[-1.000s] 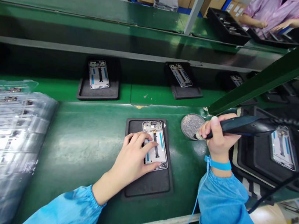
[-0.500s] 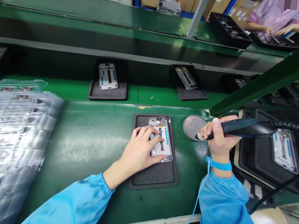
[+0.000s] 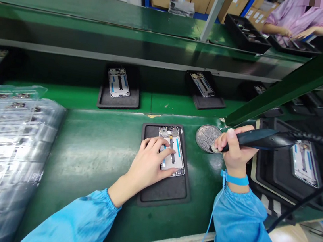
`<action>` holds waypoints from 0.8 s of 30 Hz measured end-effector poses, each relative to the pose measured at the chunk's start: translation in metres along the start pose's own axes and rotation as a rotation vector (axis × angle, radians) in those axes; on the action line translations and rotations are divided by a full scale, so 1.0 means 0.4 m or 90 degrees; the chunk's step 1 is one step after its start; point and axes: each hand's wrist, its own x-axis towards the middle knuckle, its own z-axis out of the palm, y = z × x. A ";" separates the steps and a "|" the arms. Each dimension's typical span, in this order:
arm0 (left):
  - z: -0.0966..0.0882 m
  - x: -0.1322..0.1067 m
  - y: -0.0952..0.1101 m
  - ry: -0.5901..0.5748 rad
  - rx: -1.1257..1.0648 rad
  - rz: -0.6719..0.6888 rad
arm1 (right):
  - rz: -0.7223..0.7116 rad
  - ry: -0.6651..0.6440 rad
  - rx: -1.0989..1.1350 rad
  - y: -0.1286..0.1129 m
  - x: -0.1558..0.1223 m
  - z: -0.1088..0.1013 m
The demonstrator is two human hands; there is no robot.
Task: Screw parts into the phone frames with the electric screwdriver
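A phone frame (image 3: 173, 152) with blue strips lies in a black foam tray (image 3: 166, 192) on the green bench in front of me. My left hand (image 3: 149, 165) lies flat on the frame's left half, fingers spread, pressing it down. My right hand (image 3: 235, 149) is wrapped round a dark electric screwdriver (image 3: 264, 138) with a black cable. The tool's tip rests at the right edge of a round perforated metal dish (image 3: 207, 137) beside the tray.
Clear blister trays of small parts (image 3: 3, 155) are stacked at my left. More phone frames on black trays (image 3: 119, 87) (image 3: 205, 89) sit on the conveyor behind, and another (image 3: 304, 163) at my right. People in pink coats (image 3: 296, 19) work at the far right.
Hardly anything moved. The view shifted slightly; my left hand stays on the frame and the screwdriver tip stays at the dish.
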 end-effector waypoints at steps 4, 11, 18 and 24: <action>-0.008 0.002 0.002 -0.012 -0.019 -0.007 | -0.006 -0.012 -0.026 -0.018 0.005 0.005; -0.017 0.009 0.025 -0.040 -0.067 -0.026 | -0.041 -0.071 0.115 -0.127 -0.062 0.066; -0.010 0.014 0.032 -0.042 -0.075 -0.037 | 0.064 -0.260 0.182 -0.120 -0.156 0.146; -0.010 0.013 0.037 -0.041 -0.079 -0.036 | 0.084 -0.280 0.182 -0.106 -0.159 0.140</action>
